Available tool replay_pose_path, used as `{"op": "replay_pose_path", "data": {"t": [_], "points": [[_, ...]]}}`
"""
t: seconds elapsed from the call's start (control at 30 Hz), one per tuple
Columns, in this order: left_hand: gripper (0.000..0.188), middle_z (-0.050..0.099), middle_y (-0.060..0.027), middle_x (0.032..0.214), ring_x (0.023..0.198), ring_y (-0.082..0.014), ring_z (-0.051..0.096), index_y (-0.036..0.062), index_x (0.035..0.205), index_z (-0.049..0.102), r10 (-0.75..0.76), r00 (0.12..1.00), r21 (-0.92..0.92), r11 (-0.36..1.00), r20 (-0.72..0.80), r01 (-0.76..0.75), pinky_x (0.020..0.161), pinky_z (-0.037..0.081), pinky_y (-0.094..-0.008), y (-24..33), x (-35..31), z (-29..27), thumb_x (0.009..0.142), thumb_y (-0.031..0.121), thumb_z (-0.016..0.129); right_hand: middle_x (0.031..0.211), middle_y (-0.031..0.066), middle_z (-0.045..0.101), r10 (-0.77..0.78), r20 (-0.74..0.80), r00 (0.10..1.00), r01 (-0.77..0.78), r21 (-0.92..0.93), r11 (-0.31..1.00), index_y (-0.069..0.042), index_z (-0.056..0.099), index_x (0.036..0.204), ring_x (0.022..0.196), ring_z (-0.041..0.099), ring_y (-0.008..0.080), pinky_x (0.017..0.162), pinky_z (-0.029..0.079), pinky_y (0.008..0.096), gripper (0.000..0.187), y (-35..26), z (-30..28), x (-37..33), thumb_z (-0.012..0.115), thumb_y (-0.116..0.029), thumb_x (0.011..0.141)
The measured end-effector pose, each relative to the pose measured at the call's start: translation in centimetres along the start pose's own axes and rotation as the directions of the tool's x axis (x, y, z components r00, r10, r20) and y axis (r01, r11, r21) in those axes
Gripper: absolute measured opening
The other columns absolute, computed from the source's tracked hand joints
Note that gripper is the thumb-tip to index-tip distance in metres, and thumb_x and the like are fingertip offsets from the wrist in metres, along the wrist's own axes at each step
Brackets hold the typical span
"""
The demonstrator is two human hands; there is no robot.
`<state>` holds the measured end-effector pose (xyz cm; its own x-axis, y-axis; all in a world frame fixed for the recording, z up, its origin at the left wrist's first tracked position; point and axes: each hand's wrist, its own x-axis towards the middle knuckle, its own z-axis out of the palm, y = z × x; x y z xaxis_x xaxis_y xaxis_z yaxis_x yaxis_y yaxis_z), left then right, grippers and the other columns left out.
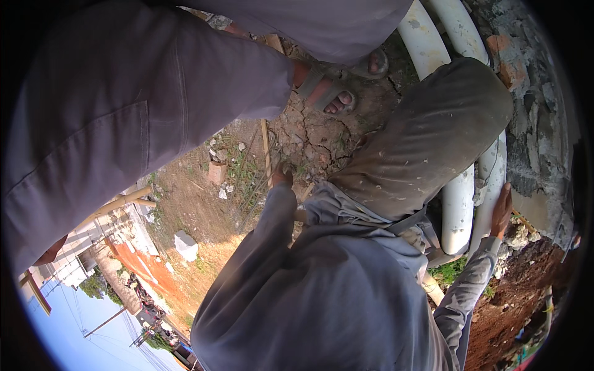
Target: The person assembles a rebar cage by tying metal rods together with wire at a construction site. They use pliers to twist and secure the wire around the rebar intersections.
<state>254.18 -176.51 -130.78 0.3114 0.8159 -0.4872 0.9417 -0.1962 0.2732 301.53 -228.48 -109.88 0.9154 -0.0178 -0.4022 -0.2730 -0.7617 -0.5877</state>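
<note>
My left hand (283,176) is low over the cracked soil, its fingers curled. Whatever they may hold is too small to make out. Beside that hand lies a thin wooden stick (266,148). My right hand (502,212) rests along a white pipe (493,191), fingers stretched out. A second white pipe (458,213) runs parallel to it, and my bent knee in dark, dirt-marked trousers (433,130) partly covers both.
Another person in grey trousers (161,80) and a sandal (337,99) stands close at the upper left. A rough masonry wall (538,136) borders the pipes. Broken brick (217,172), a white block (185,246) and red soil (504,321) lie around.
</note>
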Motion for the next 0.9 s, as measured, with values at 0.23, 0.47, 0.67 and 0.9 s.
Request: {"op": "replay_pose_path", "data": {"t": [0.23, 0.47, 0.67, 0.9], "points": [[0.027, 0.069, -0.0168, 0.106, 0.099, -0.0333, 0.066, 0.0102, 0.104, 0.070, -0.210, 0.963, 0.189, 0.966, 0.171, 0.177, 0.084, 0.053, -0.0431, 1.6, -6.7, 0.6, 0.086, 0.027, 0.060, 0.140, 0.0276, 0.045, -0.020, -0.022, 1.000, 0.020, -0.020, 1.000, 0.007, 0.040, 0.141, 0.128, 0.046, 0.0373, 0.107, 0.035, 0.0384, 0.088, 1.3, 0.1, 0.6, 0.032, -0.068, 0.094], [0.029, 0.070, -0.0166, 0.095, 0.090, -0.0366, 0.067, 0.0123, 0.102, 0.069, -0.376, 0.894, -0.193, 0.885, 0.244, 0.425, 0.079, 0.052, -0.0436, -1.3, -3.0, 3.1, 0.084, 0.033, 0.059, 0.139, 0.0271, 0.046, -0.013, -0.001, 1.000, 0.013, 0.023, 1.000, 0.007, 0.039, 0.141, 0.126, 0.047, 0.0366, 0.106, 0.036, 0.0379, 0.090, 2.1, -0.2, 0.7, 0.033, -0.069, 0.093], [0.027, 0.069, -0.0170, 0.099, 0.093, -0.0357, 0.067, 0.0106, 0.101, 0.069, -0.354, 0.885, 0.126, 0.935, 0.303, 0.331, 0.080, 0.052, -0.0431, 4.1, 0.4, 1.5, 0.085, 0.029, 0.057, 0.137, 0.0275, 0.048, -0.006, -0.054, 0.999, 0.002, -0.073, 0.997, 0.005, 0.043, 0.139, 0.129, 0.046, 0.0381, 0.107, 0.034, 0.0384, 0.085, 1.8, 0.1, 0.5, 0.031, -0.066, 0.095], [0.024, 0.069, -0.0175, 0.102, 0.095, -0.0346, 0.066, 0.0088, 0.099, 0.067, -0.077, 0.982, 0.367, 0.930, 0.175, 0.007, 0.081, 0.051, -0.0425, 9.3, -2.9, -1.7, 0.086, 0.025, 0.055, 0.137, 0.0260, 0.049, -0.005, -0.096, 0.995, -0.005, -0.105, 0.994, 0.003, 0.044, 0.139, 0.129, 0.045, 0.0385, 0.107, 0.035, 0.0392, 0.084, 2.1, 0.1, 0.7, 0.030, -0.068, 0.094]]}}
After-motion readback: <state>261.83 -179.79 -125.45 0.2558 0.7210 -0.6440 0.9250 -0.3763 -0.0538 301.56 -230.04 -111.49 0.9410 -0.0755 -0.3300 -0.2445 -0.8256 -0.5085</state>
